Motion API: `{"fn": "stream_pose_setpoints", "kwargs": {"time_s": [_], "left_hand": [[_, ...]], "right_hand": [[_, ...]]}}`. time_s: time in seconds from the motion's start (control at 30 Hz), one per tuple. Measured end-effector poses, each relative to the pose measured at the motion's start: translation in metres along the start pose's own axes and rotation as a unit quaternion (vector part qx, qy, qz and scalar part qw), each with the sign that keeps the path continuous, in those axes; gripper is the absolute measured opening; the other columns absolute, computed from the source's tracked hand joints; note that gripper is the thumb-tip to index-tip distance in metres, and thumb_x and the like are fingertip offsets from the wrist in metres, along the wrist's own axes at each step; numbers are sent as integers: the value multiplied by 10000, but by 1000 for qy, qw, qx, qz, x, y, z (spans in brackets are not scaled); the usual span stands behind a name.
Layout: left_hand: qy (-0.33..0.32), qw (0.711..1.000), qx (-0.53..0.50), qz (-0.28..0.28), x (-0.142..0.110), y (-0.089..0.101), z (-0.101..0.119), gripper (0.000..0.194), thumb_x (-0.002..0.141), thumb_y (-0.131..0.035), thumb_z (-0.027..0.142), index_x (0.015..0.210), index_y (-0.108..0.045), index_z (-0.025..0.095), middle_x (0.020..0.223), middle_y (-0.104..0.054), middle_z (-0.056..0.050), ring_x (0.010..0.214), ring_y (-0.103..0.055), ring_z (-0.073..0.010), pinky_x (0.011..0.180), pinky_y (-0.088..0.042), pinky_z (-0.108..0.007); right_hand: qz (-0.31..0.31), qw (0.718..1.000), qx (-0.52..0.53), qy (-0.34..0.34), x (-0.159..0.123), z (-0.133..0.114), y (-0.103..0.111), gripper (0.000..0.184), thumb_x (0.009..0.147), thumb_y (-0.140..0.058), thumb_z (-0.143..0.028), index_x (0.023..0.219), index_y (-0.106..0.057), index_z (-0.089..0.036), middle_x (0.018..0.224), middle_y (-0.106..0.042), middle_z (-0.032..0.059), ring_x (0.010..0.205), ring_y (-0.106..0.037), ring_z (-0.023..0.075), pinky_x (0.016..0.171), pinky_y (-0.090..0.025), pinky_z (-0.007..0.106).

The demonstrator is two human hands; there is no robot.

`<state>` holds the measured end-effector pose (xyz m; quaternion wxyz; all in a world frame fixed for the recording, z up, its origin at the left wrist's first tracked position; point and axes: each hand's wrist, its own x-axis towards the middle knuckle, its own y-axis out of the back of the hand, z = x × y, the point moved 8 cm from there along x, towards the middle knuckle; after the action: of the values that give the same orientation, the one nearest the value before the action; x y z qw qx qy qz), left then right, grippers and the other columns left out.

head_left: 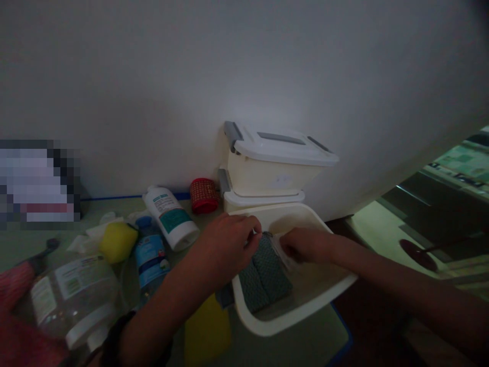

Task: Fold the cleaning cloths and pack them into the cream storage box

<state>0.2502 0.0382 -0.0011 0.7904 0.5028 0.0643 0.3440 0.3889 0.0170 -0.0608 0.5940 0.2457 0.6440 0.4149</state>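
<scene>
Both my hands reach into a white plastic bin (301,313) at the table's right end. My left hand (229,242) is closed in a pinch at the top edge of a grey-green knitted cloth (263,278) that lies in the bin. My right hand (305,245) is closed on a thin clear wrapper (282,255) beside the cloth's right edge. The fingertips of both hands nearly meet above the cloth.
Two stacked cream boxes with white lids (275,168) stand against the wall behind the bin. To the left lie a white bottle (170,216), a blue-labelled bottle (151,257), a red knitted item (204,195), a yellow sponge (117,241) and a clear jug (76,300). A yellow object (208,329) sits near the front.
</scene>
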Motion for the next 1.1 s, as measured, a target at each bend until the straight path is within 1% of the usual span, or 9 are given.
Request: {"fn": "stream_pose_setpoints", "kwargs": {"time_s": [0.13, 0.23, 0.37, 0.47, 0.53, 0.6, 0.77, 0.93, 1.1], "left_hand": [[-5, 1000, -1, -3, 1, -1, 1, 173, 866, -467, 180, 859, -640, 171, 793, -673, -40, 745, -605, -194, 720, -449, -333], [-9, 1000, 5, 2, 3, -3, 0, 184, 870, -460, 189, 867, -644, 171, 776, -672, -38, 713, -598, -194, 695, -447, -335], [-32, 998, 9, 49, 0, 4, 3, 160, 864, -471, 171, 864, -631, 160, 782, -667, -36, 731, -594, -182, 715, -453, -323], [-43, 992, 16, 115, -13, 24, 5, 134, 857, -484, 160, 868, -617, 153, 848, -653, -50, 824, -591, -184, 779, -453, -322], [-39, 989, 20, 144, -28, 41, 4, 139, 865, -480, 176, 903, -612, 155, 920, -634, -62, 864, -588, -182, 794, -456, -318], [-19, 989, 38, 143, -46, 55, -2, 154, 874, -473, 207, 921, -613, 162, 944, -619, -64, 851, -589, -179, 777, -461, -317], [69, 986, 104, 111, -97, 85, -40, 180, 886, -453, 257, 921, -608, 174, 929, -614, -58, 774, -590, -170, 734, -470, -325], [113, 970, 155, 150, -149, 103, -81, 206, 890, -456, 275, 949, -612, 155, 1005, -594, -96, 929, -570, -219, 861, -456, -401], [147, 951, 161, 219, -189, 100, -111, 183, 868, -482, 236, 932, -627, 145, 1011, -591, -114, 982, -573, -235, 891, -469, -418]], "right_hand": [[1, 1000, -8, -6, 6, -6, -10, 187, 698, -541, -24, 728, -700, -118, 731, -716, 94, 613, -618, 156, 539, -412, 241], [9, 1000, -10, -16, 6, -5, -8, 178, 710, -541, -38, 720, -701, -115, 729, -714, 103, 608, -624, 163, 541, -416, 250], [61, 998, -4, -26, -2, -9, 12, 177, 771, -519, -95, 792, -695, -100, 818, -710, 145, 690, -644, 204, 600, -423, 289], [123, 992, 15, -17, -15, -25, 33, 181, 833, -503, -208, 820, -667, -133, 828, -697, 118, 710, -630, 202, 621, -405, 295], [168, 985, 30, -8, -25, -41, 48, 202, 866, -480, -277, 827, -638, -158, 814, -686, 83, 703, -609, 182, 622, -388, 284], [220, 974, 50, -1, -35, -57, 63, 222, 893, -439, -297, 835, -609, -167, 782, -668, 59, 679, -582, 162, 605, -372, 272], [364, 911, 168, 96, -46, -107, 94, 137, 877, -475, -225, 813, -588, -182, 792, -622, 18, 716, -554, 137, 658, -395, 250], [370, 894, 172, 184, -34, -170, 106, 128, 874, -499, -186, 924, -611, -151, 996, -605, 67, 944, -557, 176, 872, -406, 315], [352, 888, 196, 223, -18, -225, 95, 228, 903, -434, -183, 1034, -607, -111, 1063, -595, 98, 980, -561, 191, 907, -438, 352]]}}
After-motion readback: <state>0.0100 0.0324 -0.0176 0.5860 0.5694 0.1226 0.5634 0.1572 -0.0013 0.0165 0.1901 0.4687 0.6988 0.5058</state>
